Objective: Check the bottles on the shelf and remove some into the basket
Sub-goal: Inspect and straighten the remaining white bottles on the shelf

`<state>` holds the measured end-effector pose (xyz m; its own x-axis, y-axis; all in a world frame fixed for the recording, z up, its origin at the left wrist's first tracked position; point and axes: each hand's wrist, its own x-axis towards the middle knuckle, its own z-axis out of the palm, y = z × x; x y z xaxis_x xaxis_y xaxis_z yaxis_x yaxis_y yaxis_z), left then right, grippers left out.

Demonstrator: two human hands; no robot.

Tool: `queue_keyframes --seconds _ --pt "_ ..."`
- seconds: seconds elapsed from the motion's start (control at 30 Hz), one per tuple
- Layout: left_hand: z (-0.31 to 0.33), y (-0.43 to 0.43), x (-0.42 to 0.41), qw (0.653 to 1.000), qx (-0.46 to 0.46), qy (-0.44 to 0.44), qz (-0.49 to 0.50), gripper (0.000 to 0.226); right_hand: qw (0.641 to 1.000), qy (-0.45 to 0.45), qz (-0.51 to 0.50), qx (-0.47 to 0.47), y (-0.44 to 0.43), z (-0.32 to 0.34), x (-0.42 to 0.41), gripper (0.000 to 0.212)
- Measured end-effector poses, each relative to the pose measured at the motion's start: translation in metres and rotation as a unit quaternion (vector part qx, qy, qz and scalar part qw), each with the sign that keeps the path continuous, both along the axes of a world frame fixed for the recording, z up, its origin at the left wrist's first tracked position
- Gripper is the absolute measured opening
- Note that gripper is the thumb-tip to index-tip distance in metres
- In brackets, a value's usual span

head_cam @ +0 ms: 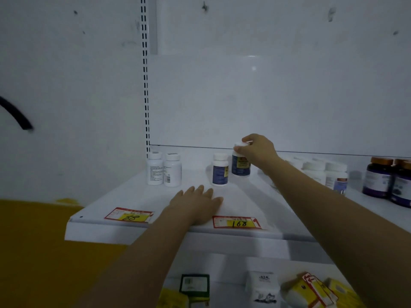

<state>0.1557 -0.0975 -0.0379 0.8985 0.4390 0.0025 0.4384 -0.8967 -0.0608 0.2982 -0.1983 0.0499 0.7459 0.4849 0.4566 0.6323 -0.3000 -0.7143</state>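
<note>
- White shelf [138, 196] is jutting from a scuffed white wall [266, 85].
- My left hand [198, 203] is lying flat, fingers straight, on the shelf.
- My right hand [258, 150] is gripping the white cap of a dark-labelled bottle [240, 166] standing at the back.

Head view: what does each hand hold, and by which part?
Right hand grips the rear blue-labelled bottle by its white cap; left hand holds nothing.

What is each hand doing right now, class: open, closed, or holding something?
Left hand: open, resting flat on the shelf.
Right hand: holding the blue-labelled bottle by its white cap.
</note>
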Motion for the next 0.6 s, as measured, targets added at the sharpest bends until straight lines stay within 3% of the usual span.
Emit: queue_keyframes --seconds 0.3,0.5,0.6 --pt "0.003 -0.003 -0.003 1.0 -0.004 0.013 0.005 0.056 0.997 0.055 0.01 -0.046 0.011 -0.03 0.002 0.048" --pt "0.002 -0.003 -0.004 1.0 0.006 0.024 0.004 0.055 0.994 0.003 0.014 -0.11 0.005 -0.026 -0.007 0.058" --pt "0.001 0.001 -0.002 1.0 0.022 0.018 -0.007 0.053 0.99 -0.034 0.004 -0.136 -0.006 -0.019 -0.009 0.053"
